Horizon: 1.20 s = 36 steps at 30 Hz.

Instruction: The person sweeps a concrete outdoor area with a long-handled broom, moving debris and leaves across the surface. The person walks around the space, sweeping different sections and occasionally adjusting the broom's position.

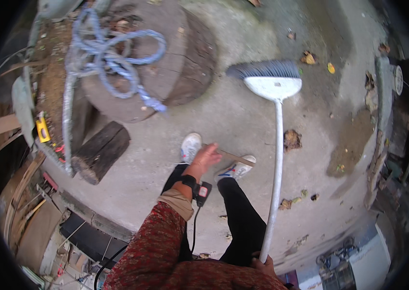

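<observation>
My right hand [264, 266] is closed round the lower end of a white broom handle [277, 163], near my waist. The broom head [273, 85] has grey bristles and lies out in front on the concrete floor. My left hand [207, 158] reaches forward above my shoes, with a thin flat brown stick [238, 158] extending from the fingers to the right. Whether the fingers close on that stick is not plain. A black strap and a small black device [203, 192] with a cable are at the left wrist.
A large log round [193, 54] carries a coiled blue rope [117, 54]. Beside it lies a short split log [103, 152]. Dry leaves [292, 140] are scattered on the floor. A low concrete edge [383, 105] runs along the right, and clutter fills the left side.
</observation>
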Tool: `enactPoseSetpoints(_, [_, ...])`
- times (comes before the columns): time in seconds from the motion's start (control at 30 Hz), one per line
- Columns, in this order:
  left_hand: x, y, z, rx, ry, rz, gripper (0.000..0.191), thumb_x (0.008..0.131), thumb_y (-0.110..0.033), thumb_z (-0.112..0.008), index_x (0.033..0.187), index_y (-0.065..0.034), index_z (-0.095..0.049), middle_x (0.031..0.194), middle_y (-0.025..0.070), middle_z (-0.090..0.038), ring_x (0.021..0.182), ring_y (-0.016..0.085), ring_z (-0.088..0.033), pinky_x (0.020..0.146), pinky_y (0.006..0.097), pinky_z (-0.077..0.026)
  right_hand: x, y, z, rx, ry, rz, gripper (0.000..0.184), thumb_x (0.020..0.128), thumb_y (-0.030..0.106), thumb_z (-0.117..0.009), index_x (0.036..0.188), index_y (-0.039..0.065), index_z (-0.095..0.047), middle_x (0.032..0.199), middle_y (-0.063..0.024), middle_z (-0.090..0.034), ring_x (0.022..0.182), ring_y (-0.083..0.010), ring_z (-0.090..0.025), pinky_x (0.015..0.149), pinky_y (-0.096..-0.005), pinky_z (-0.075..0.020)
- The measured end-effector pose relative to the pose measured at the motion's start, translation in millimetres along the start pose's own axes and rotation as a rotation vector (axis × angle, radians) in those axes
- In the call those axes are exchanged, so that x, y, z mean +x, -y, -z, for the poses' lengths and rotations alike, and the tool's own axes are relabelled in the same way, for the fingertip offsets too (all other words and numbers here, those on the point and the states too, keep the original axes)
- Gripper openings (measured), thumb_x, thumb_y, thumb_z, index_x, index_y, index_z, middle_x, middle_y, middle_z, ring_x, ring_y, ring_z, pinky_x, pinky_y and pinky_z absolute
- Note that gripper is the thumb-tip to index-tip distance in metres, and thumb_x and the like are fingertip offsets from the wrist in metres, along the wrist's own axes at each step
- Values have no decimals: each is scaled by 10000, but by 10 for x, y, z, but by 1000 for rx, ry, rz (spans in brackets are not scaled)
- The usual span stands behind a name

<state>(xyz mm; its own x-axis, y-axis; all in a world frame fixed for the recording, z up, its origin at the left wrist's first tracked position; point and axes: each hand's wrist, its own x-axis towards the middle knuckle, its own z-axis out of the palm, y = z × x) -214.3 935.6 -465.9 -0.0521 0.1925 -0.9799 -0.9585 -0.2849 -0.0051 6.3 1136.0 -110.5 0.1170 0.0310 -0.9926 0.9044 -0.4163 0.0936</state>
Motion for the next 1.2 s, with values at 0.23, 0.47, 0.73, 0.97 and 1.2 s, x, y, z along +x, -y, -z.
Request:
enactPoseSetpoints(0.23, [-1804,-571,243,-81,-24,-221,388,772,-324,-647,1007,-54,-497,888,124,-552,842,251,-586,759,357,-486,-137,210,-49,-132,48,54,295,803,161,-552,1043,14,-466,568,-65,-509,459,-156,-483,420,-275,-385])
enactPoseSetpoints(0.47, [-3922,-2423,2139,-353,-613,-867,482,791,-481,-549,1025,-60,-518,1014,101,-542,856,181,-548,752,287,-466,-334,260,65,-8,211,70,336,801,198,-571,1065,33,-446,611,-66,-505,423,-184,-508,406,-310,-430])
enactPoseSetpoints(0.73, [-4205,-1822,2495,-69,-481,-680,403,740,-458,-626,927,-131,-484,883,25,-521,773,189,-551,598,317,-446,-1033,210,-18,-95,0,456,214,816,188,-548,832,-14,-477,595,-61,-511,420,-149,-510,383,-275,-413])
enactPoseSetpoints(0.97, [-4383,-685,1919,410,-332,-296,419,794,-367,-581,1087,-100,-446,991,87,-524,848,244,-565,665,379,-456,-952,1007,-317,-44,67,646,289,843,268,-521,841,-20,-495,574,-60,-505,409,-137,-500,375,-288,-398])
enactPoseSetpoints(1.2, [-4743,-793,1406,633,-324,-365,313,825,-287,-556,1053,-89,-474,883,52,-558,740,182,-588,580,283,-470,-226,1762,69,-50,-1,701,388,841,322,-517,858,-66,-522,566,-107,-510,406,-185,-504,398,-335,-403])
